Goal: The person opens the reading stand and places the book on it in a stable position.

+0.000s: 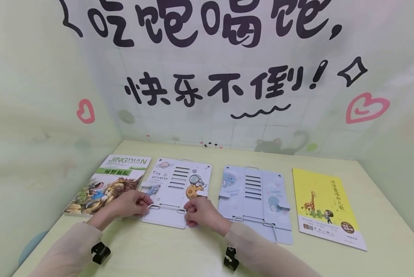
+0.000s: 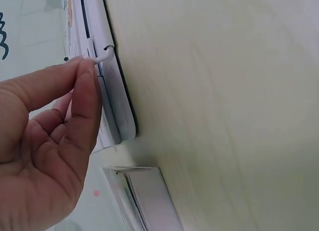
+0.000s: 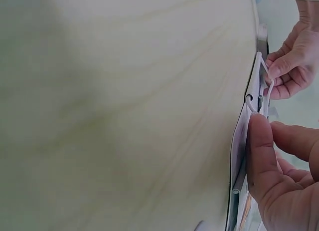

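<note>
A white folding book stand (image 1: 167, 192) printed with a planet and an astronaut lies nearly flat on the table. Both my hands are at its lower edge. In the left wrist view, the thumb and forefinger of my left hand (image 1: 132, 204) pinch the white wire bracket (image 2: 106, 54) near its left end. My right hand (image 1: 203, 213) pinches the same bracket near the other end, the wire loop rising off the stand's bottom panel in the right wrist view. To the right is a second, pale blue book stand (image 1: 251, 209), with its wire bracket lying across the lower part.
At the left lies a picture book (image 1: 106, 181) with a lion on its cover, partly behind my left forearm. A yellow-and-white book (image 1: 319, 192) lies at the right. A printed backdrop (image 1: 207, 127) rises behind the wooden table (image 1: 158, 257).
</note>
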`<state>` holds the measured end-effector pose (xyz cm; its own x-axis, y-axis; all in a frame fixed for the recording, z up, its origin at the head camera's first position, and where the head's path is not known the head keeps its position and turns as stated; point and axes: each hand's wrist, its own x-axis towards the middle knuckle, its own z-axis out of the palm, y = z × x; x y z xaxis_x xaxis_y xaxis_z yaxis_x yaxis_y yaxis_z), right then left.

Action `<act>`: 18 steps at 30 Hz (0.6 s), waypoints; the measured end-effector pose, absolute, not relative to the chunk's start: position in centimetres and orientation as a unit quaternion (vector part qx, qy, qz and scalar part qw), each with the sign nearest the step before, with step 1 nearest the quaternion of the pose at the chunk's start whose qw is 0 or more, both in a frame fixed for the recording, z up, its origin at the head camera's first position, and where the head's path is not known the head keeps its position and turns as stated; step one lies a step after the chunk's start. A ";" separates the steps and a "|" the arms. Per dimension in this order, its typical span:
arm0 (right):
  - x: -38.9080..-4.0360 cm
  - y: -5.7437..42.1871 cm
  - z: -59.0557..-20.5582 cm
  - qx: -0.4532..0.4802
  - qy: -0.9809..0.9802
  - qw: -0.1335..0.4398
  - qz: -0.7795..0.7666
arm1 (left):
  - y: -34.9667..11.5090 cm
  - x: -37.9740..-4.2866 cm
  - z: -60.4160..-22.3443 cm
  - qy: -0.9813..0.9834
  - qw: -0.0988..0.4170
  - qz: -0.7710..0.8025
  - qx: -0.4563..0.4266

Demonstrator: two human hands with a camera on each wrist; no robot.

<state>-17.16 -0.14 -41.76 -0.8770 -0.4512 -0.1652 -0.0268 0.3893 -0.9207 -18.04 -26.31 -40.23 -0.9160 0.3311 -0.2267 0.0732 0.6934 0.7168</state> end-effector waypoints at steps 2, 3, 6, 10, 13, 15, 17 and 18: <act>-17.3 -0.3 -41.8 -0.149 0.817 0.195 -0.521 | -26.3 -18.0 -40.4 0.901 0.171 0.382 0.116; -17.3 -0.4 -41.8 -0.151 0.821 0.193 -0.515 | -26.3 -17.9 -40.4 0.900 0.170 0.384 0.119; -17.3 -0.5 -41.8 -0.154 0.827 0.190 -0.507 | -26.3 -17.8 -40.6 0.900 0.164 0.384 0.127; -17.2 -0.6 -41.7 -0.159 0.829 0.191 -0.500 | -26.3 -17.6 -40.5 0.903 0.156 0.380 0.127; -17.2 -0.7 -41.5 -0.167 0.831 0.191 -0.495 | -26.3 -17.4 -40.4 0.905 0.146 0.376 0.133; -17.2 -0.8 -41.4 -0.175 0.835 0.185 -0.487 | -26.4 -17.2 -40.3 0.906 0.137 0.373 0.144; -17.1 -0.8 -41.3 -0.183 0.841 0.179 -0.476 | -26.4 -17.1 -40.3 0.906 0.129 0.373 0.153; -17.1 -0.8 -41.2 -0.187 0.845 0.175 -0.469 | -26.4 -17.0 -40.3 0.906 0.126 0.374 0.154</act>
